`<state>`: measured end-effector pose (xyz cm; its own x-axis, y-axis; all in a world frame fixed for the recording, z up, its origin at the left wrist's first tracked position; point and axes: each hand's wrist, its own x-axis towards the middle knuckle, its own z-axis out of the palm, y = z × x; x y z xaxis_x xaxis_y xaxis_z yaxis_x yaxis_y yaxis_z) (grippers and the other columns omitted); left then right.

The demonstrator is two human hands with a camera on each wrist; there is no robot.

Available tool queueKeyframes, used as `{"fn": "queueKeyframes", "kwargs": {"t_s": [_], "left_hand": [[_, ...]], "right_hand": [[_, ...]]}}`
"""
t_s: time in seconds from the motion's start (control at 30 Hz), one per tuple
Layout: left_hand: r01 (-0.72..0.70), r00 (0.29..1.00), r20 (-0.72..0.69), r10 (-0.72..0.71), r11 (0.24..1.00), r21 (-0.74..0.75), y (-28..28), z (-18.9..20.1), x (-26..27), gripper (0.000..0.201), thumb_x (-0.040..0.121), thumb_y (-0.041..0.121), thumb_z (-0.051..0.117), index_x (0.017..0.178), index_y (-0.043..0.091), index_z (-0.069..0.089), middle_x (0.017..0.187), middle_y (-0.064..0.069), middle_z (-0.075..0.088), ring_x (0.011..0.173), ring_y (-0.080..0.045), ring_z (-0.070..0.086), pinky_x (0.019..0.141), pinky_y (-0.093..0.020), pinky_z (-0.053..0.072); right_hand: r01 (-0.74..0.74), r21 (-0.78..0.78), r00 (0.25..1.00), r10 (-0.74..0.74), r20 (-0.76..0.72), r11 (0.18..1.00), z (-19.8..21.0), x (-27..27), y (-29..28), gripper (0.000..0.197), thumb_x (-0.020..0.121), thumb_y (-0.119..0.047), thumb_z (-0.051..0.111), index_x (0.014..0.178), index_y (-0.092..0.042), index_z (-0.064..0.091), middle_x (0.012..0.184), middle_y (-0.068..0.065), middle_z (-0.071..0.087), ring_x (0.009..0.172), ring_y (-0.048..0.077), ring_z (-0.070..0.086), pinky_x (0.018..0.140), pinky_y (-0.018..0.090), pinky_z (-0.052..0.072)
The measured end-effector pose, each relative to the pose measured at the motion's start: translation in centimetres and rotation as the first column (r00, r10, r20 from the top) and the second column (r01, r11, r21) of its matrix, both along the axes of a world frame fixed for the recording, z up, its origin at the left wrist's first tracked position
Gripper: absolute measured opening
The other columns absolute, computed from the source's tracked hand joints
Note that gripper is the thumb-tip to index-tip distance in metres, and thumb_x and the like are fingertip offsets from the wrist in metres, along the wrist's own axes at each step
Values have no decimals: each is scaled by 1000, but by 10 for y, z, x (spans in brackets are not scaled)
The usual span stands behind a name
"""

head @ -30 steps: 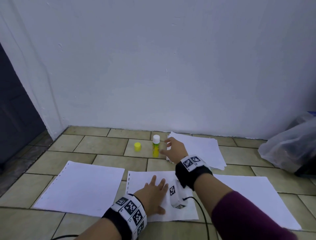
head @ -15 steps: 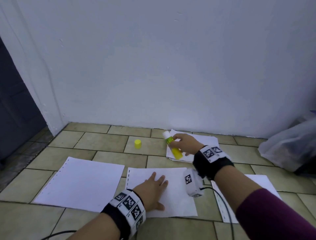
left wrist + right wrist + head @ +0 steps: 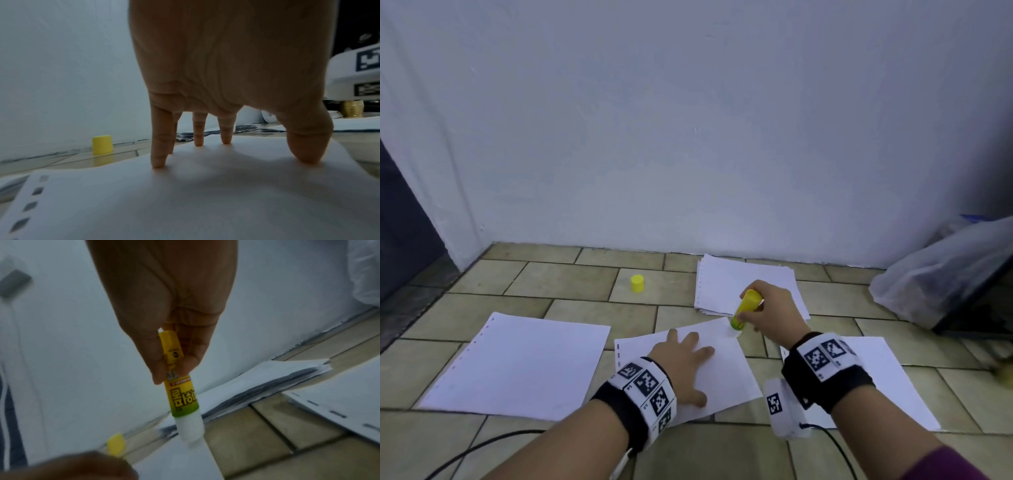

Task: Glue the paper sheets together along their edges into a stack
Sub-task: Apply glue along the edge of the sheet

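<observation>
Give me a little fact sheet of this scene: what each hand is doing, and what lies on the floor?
left hand: spread flat, pressing the middle sheet
right hand: grips the glue stick, white tip down at the sheet's far right corner
yellow cap: off, standing on the tiled floor
paper pile: near the wall
loose sheets: one left, one right
</observation>
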<state>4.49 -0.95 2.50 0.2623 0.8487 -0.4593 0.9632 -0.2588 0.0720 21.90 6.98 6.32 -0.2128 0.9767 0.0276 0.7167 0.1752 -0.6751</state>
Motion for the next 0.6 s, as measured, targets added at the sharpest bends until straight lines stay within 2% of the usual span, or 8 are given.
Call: {"fn": "queueKeyframes", "kwargs": {"t_s": [0.07, 0.23, 0.37, 0.5, 0.6], "left_hand": [[-3, 1000, -5, 3, 1000, 7, 1, 0, -1, 86, 83, 57, 60, 151, 33, 13, 153, -2, 13, 140, -36, 11, 103, -46, 40], [8, 1000, -10, -7, 1000, 16, 0, -1, -3, 87, 83, 59, 59, 152, 35, 10, 156, 0, 10, 141, -36, 9, 105, -45, 38], [14, 1000, -19, -14, 1000, 11, 1, 2, -4, 87, 84, 59, 58, 152, 36, 9, 157, 1, 8, 142, -34, 8, 106, -45, 38], [27, 1000, 8, -27, 999, 28, 2, 3, -6, 83, 82, 55, 64, 148, 31, 20, 152, 0, 18, 137, -32, 17, 100, -47, 43], [35, 999, 14, -36, 999, 31, 4, 4, -7, 81, 81, 53, 67, 146, 31, 24, 151, 0, 21, 135, -32, 20, 98, -46, 45]], "right_hand": [[-6, 18, 1000, 6, 20, 1000, -7, -8, -3, 26, 75, -11, 75, 91, -20, 56, 88, 6, 62, 76, 24, 62, 68, 33, 55], [-34, 44, 996, 31, 85, 998, -12, -21, -2, 26, 82, -15, 69, 105, -14, 57, 90, 5, 58, 79, 20, 54, 66, 25, 43], [-87, -5, 974, 86, 208, 996, -3, -19, -3, 31, 82, -17, 69, 110, -13, 57, 101, 10, 61, 84, 21, 54, 69, 26, 44], [-162, -61, 943, 173, 284, 985, 5, -8, -20, 30, 80, -16, 71, 107, -14, 58, 103, 11, 61, 86, 22, 56, 66, 24, 46], [-199, -85, 920, 216, 326, 976, 7, 4, -37, 28, 81, -18, 71, 106, -17, 58, 101, 8, 60, 82, 20, 54, 60, 20, 40]]}}
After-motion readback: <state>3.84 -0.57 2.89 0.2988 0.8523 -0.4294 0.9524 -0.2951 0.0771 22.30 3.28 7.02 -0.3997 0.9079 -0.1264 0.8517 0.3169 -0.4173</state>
